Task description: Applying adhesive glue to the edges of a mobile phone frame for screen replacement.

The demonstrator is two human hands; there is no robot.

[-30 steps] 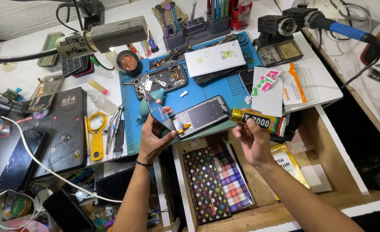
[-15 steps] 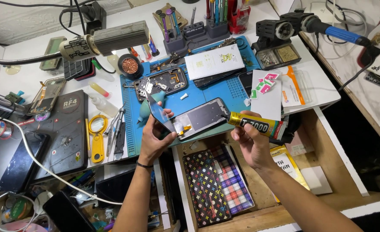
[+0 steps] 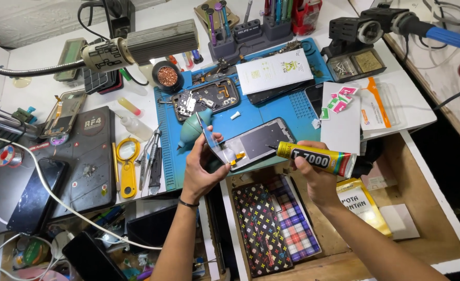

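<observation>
Glue tube at phone frame.
Right hand grips yellow-and-black glue tube; left hand pinches thin glass screen panel beside dark rectangular phone frame.

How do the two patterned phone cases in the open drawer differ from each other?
The dark case bears small multicoloured motifs on black; the plaid case is checked in red, blue and white. The dark case lies nearer the left hand, the plaid case under the right hand, which partly hides it. Both lie flat, side by side.
</observation>
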